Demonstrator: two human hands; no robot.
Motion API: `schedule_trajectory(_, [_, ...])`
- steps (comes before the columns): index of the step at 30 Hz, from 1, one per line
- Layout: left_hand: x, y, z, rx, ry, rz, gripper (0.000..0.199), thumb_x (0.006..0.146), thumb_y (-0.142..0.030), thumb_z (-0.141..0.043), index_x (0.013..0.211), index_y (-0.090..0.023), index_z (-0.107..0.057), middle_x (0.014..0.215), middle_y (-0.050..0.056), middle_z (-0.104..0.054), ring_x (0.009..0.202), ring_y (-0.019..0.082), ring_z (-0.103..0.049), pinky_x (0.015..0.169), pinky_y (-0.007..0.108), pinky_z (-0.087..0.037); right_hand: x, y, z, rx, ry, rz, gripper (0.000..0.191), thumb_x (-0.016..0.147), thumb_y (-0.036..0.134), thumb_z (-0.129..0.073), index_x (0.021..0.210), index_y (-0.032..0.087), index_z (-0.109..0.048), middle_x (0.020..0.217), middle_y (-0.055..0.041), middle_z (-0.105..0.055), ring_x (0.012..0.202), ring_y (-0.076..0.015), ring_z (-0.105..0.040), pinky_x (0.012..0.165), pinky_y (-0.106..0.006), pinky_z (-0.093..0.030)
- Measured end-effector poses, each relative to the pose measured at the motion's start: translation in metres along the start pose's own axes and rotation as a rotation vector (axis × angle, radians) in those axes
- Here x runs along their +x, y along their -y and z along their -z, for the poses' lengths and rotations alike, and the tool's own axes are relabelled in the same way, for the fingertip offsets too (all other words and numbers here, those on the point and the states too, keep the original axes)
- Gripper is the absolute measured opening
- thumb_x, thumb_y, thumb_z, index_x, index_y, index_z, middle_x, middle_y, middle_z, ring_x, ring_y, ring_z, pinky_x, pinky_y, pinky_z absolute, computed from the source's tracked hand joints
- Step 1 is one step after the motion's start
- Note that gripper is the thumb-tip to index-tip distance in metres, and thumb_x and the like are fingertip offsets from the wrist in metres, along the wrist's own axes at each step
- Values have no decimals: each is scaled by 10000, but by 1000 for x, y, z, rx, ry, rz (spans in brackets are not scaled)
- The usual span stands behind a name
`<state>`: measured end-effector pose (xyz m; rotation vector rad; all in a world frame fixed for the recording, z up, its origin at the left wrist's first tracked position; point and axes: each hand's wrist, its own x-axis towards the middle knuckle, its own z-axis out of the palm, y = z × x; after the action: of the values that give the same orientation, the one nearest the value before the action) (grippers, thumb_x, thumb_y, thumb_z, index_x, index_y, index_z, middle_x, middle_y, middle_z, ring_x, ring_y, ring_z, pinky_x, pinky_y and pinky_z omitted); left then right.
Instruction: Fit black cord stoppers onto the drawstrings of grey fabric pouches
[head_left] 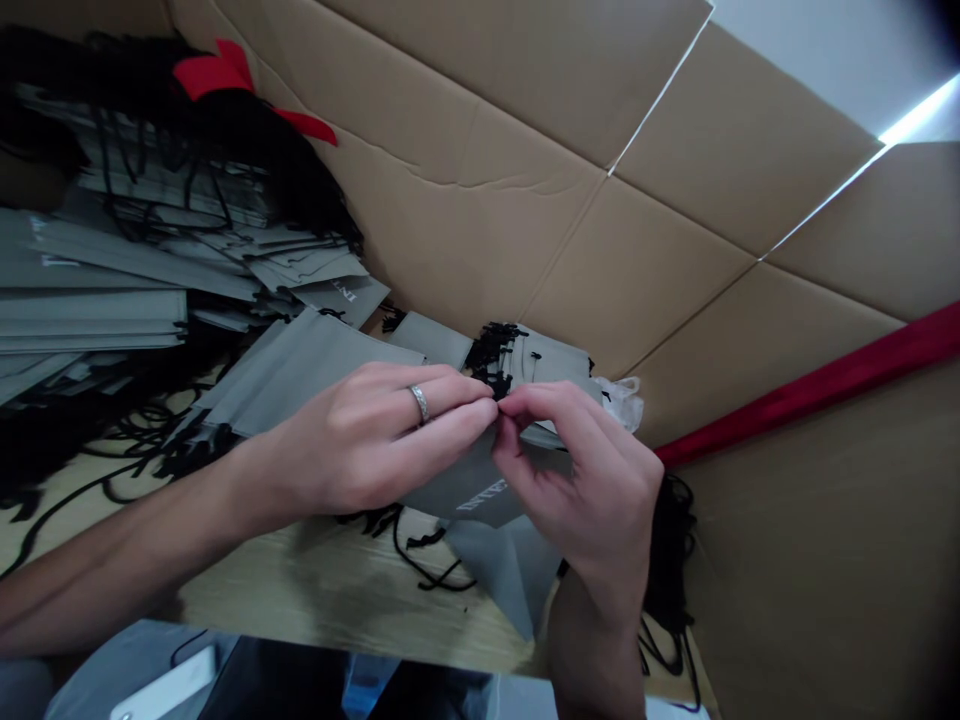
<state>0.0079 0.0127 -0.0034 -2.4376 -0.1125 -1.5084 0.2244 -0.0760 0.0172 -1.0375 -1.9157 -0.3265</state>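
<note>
My left hand (382,435), with a silver ring on one finger, reaches in from the left. Its fingers are pressed together at the upper edge of a flat grey bag (484,495) with white lettering, and its thumb is hidden. Thumb and index finger of my right hand (585,465) form a pinch against the left fingertips. Whatever lies in that pinch is too small and covered to make out. Right behind the fingertips sits a stack of grey bags (555,355) with black knotted cord ends (491,350).
Grey bags (300,355) and black cords (285,150) with a red strip (217,72) pile up at left. Cardboard walls (465,130) enclose the wooden table (360,600). A red band (810,385) crosses at right. Below the table edge lies a white object (169,685).
</note>
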Motion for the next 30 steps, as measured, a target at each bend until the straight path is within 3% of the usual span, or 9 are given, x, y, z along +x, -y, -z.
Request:
schedule_trajectory(6, [1, -3, -1, -8, -9, 24, 110, 1130, -93, -711, 1143, -202, -706, 1037, 53, -887, 912, 209, -898, 788, 284, -762, 0, -2, -2, 35, -11, 18, 210, 1078, 49, -708, 1097, 254, -754, 1011, -29, -848, 912, -182, -824, 878, -322, -722])
schedule_trajectory(11, [0, -5, -2, -83, -48, 141, 113, 1101, -166, -806, 1149, -235, -730, 1043, -3, -891, 850, 153, -875, 849, 241, -747, 1, -2, -2, 70, -65, 33, 252, 1032, 33, -746, 1097, 276, -766, 1002, -11, -858, 877, -190, -831, 823, -337, -733])
schedule_trajectory(17, [3, -8, -1, -239, -101, 260, 151, 1020, -121, -858, 1062, -235, -766, 953, -47, -881, 784, 105, -858, 749, 181, -672, 0, -2, 0, 184, -90, 29, 294, 980, -5, -767, 1088, 267, -784, 982, -7, -851, 895, -191, -830, 800, -338, -728])
schedule_trajectory(26, [9, 0, -3, -523, -72, 358, 152, 958, -91, -830, 967, -236, -788, 918, -24, -892, 791, 114, -857, 752, 173, -689, -1, -2, 5, 326, -80, -82, 274, 958, 26, -784, 1055, 280, -817, 954, 4, -858, 856, -196, -828, 756, -354, -711])
schedule_trajectory(30, [12, 1, -4, -706, -59, 481, 160, 942, -136, -875, 1049, -237, -812, 984, 5, -894, 854, 146, -860, 801, 207, -720, -2, 2, 3, 322, -142, -153, 290, 945, 10, -806, 1061, 275, -834, 991, 21, -862, 901, -171, -826, 809, -327, -692])
